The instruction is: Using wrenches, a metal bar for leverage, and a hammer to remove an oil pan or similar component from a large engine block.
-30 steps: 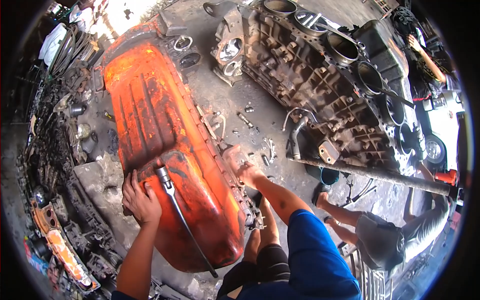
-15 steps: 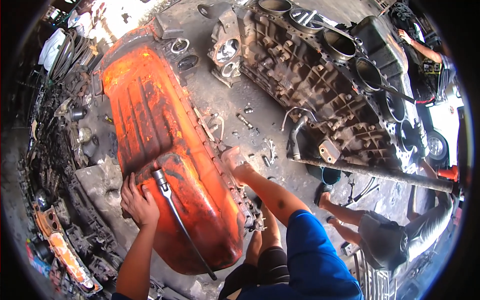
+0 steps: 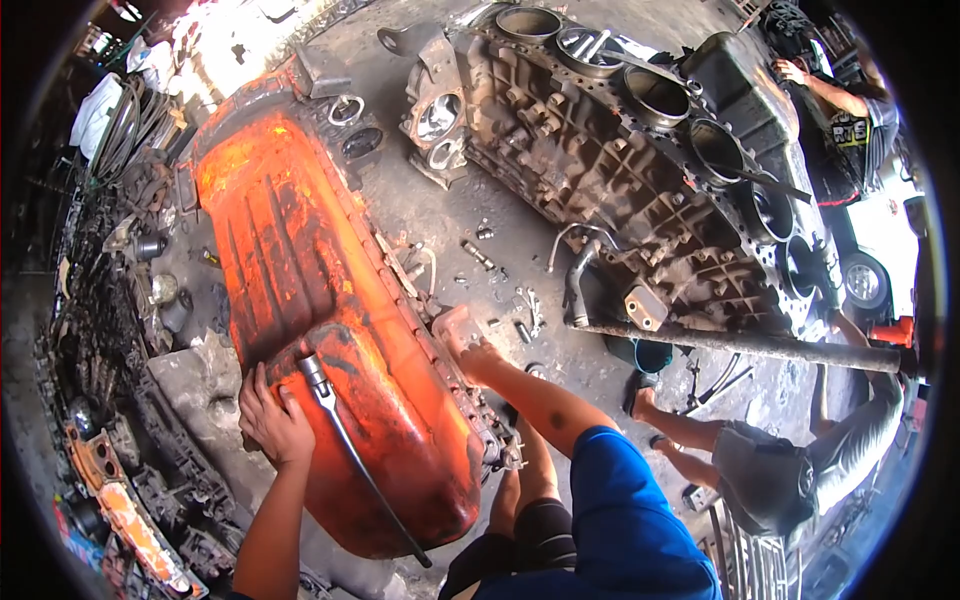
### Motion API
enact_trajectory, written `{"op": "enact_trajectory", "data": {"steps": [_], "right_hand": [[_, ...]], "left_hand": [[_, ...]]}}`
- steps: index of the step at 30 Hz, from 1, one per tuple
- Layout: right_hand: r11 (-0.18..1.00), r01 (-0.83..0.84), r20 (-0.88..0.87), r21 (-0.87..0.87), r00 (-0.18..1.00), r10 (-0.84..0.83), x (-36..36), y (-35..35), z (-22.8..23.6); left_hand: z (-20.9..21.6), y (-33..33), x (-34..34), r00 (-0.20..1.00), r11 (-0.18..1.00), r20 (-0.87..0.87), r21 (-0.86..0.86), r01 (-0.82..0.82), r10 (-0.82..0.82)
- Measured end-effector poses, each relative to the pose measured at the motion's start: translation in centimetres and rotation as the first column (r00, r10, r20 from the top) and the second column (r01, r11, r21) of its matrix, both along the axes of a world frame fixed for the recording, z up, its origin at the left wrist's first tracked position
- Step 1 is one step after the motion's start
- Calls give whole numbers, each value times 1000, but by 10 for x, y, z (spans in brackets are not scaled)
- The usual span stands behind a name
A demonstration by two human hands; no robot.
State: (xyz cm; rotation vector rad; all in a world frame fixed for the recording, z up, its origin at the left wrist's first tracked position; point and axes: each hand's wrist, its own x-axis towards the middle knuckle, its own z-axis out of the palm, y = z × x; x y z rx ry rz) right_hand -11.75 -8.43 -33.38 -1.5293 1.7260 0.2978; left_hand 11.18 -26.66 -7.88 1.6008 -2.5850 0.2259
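Note:
A large orange oil pan, its paint worn and grimy, lies bottom up in front of me. My left hand rests against its left side, fingers stretched out and apart. Just right of those fingers, a long-handled socket wrench lies across the pan's raised deep end, its socket pointing away from me. My right hand is at the pan's right flange, near its bolt edge. The fingers there are smeared and merge with a pinkish shape, so I cannot make out their grip.
On the right lies a big rusty engine block with open cylinder bores. A long metal pipe stretches along its near end. Loose bolts are scattered between block and pan. A bent-over person is at lower right; scrap parts line the left.
The whole view has shifted slightly, so pan and block appear a little farther left. Both hands stay at the same places on the pan, and the wrench lies as before.

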Motion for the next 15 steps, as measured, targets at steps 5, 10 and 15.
{"op": "enact_trajectory", "data": {"steps": [5,10,15], "right_hand": [[997,-38,21,66,999,37,-8,-13,12],[998,35,97,51,995,-40,-11,-12,25],[971,83,-26,-226,995,-91,6,12,-3]], "left_hand": [[0,2,-1,1000,1000,21,-4,-4,4],[2,2,2,1000,1000,30,-3,-4,4],[3,3,1,999,1000,41,5,1,-2]]}}
